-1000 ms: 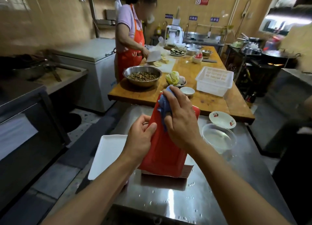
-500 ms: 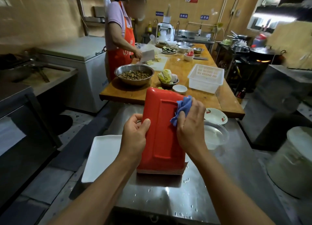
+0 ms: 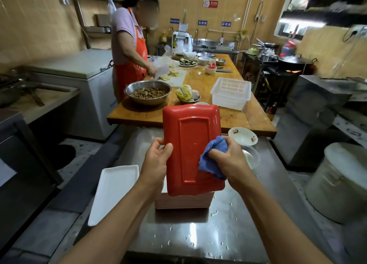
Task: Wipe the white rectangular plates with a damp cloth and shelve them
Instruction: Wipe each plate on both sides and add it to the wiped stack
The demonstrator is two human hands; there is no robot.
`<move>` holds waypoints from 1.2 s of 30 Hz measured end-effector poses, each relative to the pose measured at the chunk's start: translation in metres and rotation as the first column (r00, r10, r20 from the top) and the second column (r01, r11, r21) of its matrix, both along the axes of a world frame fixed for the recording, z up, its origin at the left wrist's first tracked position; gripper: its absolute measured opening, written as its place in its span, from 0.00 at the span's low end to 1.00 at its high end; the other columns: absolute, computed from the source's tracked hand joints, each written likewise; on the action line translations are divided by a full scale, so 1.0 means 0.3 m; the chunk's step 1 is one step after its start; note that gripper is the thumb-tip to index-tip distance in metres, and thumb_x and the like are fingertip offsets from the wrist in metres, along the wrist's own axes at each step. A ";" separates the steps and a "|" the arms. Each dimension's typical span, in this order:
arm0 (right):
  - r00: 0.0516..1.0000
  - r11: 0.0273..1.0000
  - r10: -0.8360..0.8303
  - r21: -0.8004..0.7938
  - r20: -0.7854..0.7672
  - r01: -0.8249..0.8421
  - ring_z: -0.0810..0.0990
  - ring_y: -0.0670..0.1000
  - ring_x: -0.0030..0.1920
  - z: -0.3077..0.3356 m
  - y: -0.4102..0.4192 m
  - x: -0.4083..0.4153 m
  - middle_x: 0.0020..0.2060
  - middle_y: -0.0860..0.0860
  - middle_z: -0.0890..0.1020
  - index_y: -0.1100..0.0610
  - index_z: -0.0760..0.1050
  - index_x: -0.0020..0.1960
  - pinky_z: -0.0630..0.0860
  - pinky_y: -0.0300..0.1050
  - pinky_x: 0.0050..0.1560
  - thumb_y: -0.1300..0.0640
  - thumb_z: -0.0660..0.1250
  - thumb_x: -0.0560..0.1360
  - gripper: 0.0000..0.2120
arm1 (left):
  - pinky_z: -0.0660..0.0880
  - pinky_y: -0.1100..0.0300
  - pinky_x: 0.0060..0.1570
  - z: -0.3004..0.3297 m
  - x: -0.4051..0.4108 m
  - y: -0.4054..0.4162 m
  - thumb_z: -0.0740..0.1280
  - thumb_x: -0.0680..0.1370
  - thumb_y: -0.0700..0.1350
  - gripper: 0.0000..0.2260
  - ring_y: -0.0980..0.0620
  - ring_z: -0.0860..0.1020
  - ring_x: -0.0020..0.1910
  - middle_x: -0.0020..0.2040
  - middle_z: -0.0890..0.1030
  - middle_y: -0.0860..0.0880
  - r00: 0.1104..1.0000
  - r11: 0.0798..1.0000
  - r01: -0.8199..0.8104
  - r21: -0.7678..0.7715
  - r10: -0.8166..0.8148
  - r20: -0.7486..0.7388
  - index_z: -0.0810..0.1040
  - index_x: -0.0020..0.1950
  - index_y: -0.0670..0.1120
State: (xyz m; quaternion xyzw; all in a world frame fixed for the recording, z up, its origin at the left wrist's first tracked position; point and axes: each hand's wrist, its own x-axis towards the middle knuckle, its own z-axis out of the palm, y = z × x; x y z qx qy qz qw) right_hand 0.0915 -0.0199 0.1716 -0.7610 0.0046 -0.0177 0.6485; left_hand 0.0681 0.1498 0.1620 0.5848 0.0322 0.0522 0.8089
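A rectangular plate [image 3: 189, 144] stands nearly upright above a stack of like plates [image 3: 184, 201], its red underside turned toward me. My left hand [image 3: 155, 163] grips its left edge, thumb on the red back. My right hand [image 3: 228, 160] holds a bunched blue cloth [image 3: 213, 154] against the plate's lower right side. One white rectangular plate [image 3: 113, 192] lies flat at the left of the steel table [image 3: 198, 234], overhanging its edge.
A clear bowl of water [image 3: 251, 156] and a small cherry-patterned dish [image 3: 243, 135] sit right of the plate. Beyond is a wooden table [image 3: 228, 119] with a metal bowl, white basket and food, where a person in an orange apron [image 3: 131, 51] cuts. A large white pot [image 3: 341, 182] stands right.
My right hand has drawn the cloth from the plate's top down its right side to the lower right. The plate is now lifted a little higher, more upright.
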 end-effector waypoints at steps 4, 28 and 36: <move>0.998 0.998 0.008 -0.062 0.063 -0.004 0.81 0.50 0.36 0.003 -0.060 0.005 0.34 0.50 0.82 0.59 0.71 0.47 0.78 0.46 0.35 0.67 0.70 0.66 0.13 | 0.73 0.55 0.53 -0.004 0.011 0.029 0.64 0.79 0.43 0.06 0.50 0.78 0.54 0.52 0.80 0.50 0.994 0.922 0.092 0.376 -0.060 -0.095 0.72 0.55 0.51; 0.764 0.779 0.376 -0.626 0.524 0.047 0.70 0.51 0.51 0.116 0.009 0.052 0.55 0.56 0.74 0.59 0.67 0.58 0.66 0.42 0.49 0.59 0.63 0.74 0.14 | 0.79 0.61 0.40 0.101 0.048 0.006 0.74 0.61 0.41 0.22 0.53 0.82 0.41 0.43 0.84 0.50 0.956 0.873 0.235 0.427 -0.287 0.061 0.77 0.55 0.50; 0.811 0.747 0.285 -0.648 0.512 0.147 0.73 0.52 0.50 -0.017 -0.131 0.052 0.52 0.52 0.77 0.58 0.71 0.56 0.70 0.49 0.52 0.44 0.57 0.72 0.20 | 0.80 0.56 0.42 0.055 0.036 0.101 0.78 0.56 0.48 0.33 0.46 0.83 0.47 0.50 0.84 0.45 0.981 0.947 0.189 0.261 -0.193 -0.010 0.75 0.61 0.46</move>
